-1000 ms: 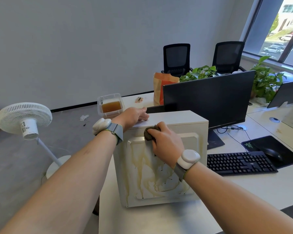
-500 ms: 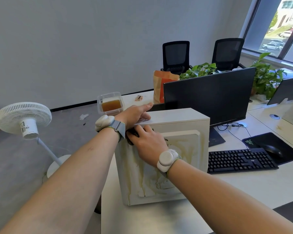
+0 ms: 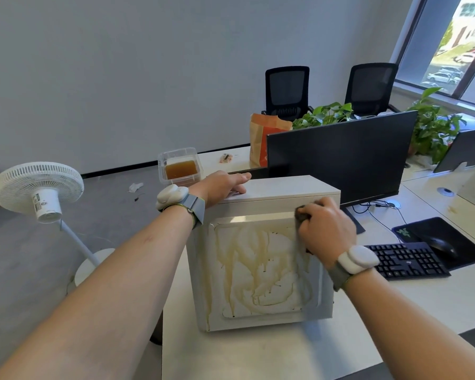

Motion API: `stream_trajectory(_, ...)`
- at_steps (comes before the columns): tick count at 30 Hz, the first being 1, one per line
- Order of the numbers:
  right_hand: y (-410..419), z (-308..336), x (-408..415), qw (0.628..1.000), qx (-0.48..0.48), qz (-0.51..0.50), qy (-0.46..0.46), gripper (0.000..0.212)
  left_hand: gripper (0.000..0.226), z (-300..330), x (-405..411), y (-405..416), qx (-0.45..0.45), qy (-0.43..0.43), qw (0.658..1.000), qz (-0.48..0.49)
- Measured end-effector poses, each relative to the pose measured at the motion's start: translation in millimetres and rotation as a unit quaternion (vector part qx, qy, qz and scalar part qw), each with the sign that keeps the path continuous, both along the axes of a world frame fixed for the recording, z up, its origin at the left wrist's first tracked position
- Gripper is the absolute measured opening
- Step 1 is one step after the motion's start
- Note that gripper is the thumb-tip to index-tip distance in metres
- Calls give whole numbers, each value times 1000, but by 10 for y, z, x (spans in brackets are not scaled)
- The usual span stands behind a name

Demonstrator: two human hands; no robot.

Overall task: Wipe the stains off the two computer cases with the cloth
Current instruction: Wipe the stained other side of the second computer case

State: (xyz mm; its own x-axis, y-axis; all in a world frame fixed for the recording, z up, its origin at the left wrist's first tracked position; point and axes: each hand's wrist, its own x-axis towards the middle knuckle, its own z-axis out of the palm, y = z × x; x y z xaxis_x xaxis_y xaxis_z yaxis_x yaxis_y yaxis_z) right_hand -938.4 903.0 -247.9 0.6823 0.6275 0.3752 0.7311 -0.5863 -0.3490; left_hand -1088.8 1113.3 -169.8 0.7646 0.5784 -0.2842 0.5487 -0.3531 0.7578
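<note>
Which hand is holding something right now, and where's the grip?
Right hand grips the dark cloth, bunched under its fingers against the case's upper right corner. Left hand holds nothing; it rests on the computer case top.

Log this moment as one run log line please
step: wiping case side | right hand: presses cloth at panel's upper right | left hand: rests on computer case top | stains: mostly remaining

A white computer case (image 3: pixel 261 270) stands upright, its side panel streaked brown, dark cloth (image 3: pixel 302 213) pressed at its upper right.
</note>
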Motion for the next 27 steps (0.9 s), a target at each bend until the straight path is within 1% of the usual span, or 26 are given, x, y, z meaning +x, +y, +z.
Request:
stream_trajectory(1, -40, 11, 89, 998, 13, -38, 41, 27, 59, -20, 13, 14, 4, 0, 1000, -2)
stream_trajectory(3, -100, 3, 207, 991, 48, -73, 100, 28, 57, -43, 34, 33, 16, 4, 1000, -11)
stream_trajectory(6, -25, -62, 105, 989, 87, -66, 101, 24, 53, -75, 63, 48, 40, -2, 999, -28)
stream_trajectory(9, 230, -115, -215, 994, 84, -27, 68, 24, 43, -94, 71, 23, 52, 1, 998, -22)
stream_trajectory(10, 322, -117, -333, 995, 78, -5, 54, 23, 38, -103, 73, 21, 73, 2, 997, -24)
stream_trajectory(13, 530, -39, -592, 994, 59, 92, -4, 23, 33, -142, 78, 80, 84, -8, 996, -17)
stream_trajectory(15, 567, 37, -606, 987, 41, 152, -32, 26, 32, -158, 75, 94, 139, 2, 989, -50)
stream_trajectory(17, 516, 92, -438, 983, 33, 177, -36, 28, 32, -164, 60, 77, 195, 22, 978, -69)
stream_trajectory(18, 455, 94, -324, 983, 35, 173, -41, 26, 34, -172, 46, 72, 210, 18, 975, -68)
stream_trajectory(20, 258, 40, -35, 989, 69, 121, -47, 24, 37, -201, 32, 72, 210, 9, 976, -62)
stream_trajectory(22, 27, -77, 283, 991, 121, 50, -15, 19, 38, -186, 26, 54, 176, -7, 984, -38)
stream_trajectory(23, -85, -132, 412, 991, 128, 25, 5, 23, 37, -184, 30, 31, 155, -16, 987, -27)
stream_trajectory(25, -268, -194, 564, 994, 105, 5, 29, 30, 31, -158, 32, -10, 148, -12, 988, -38)
stream_trajectory(27, -373, -215, 599, 995, 93, 9, 40, 28, 25, -161, 32, -9, 133, -7, 990, -40)
